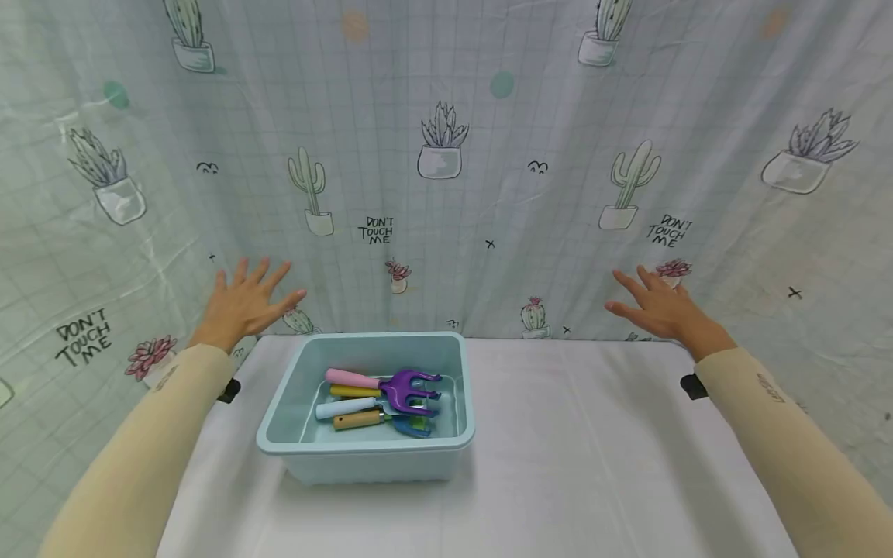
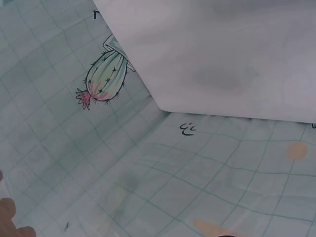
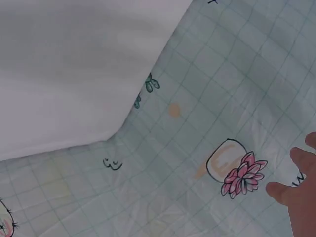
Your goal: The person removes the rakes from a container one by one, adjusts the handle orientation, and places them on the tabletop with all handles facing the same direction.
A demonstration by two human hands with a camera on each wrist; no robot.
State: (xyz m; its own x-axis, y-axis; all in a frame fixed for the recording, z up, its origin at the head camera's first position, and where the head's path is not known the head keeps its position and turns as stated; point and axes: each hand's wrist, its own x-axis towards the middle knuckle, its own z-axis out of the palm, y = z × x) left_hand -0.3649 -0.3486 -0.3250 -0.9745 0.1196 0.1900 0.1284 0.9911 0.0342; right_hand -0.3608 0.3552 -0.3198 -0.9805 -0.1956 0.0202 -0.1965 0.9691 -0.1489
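Note:
My left hand [image 1: 244, 304] is raised past the table's far left corner, fingers spread and holding nothing. On the other side my right hand [image 1: 663, 308] hangs over the far right corner, also spread and bare of any object. Between them, left of the middle, stands a light blue plastic bin [image 1: 370, 467]. Inside it lies a purple garden hand fork [image 1: 405, 391] with a pink handle, on top of other tools. Beneath are a yellow handle [image 1: 354, 391], a pale blue handle [image 1: 345, 408] and a wooden handle [image 1: 359, 420]. A blue tool head [image 1: 412, 426] shows partly. Neither hand touches the bin.
A white-covered table [image 1: 558, 449] carries the bin. Behind and at both sides hangs a grey-green curtain [image 1: 488, 201] printed with cacti. Dark wrist straps show under the left sleeve [image 1: 139, 449] and the right sleeve [image 1: 788, 434].

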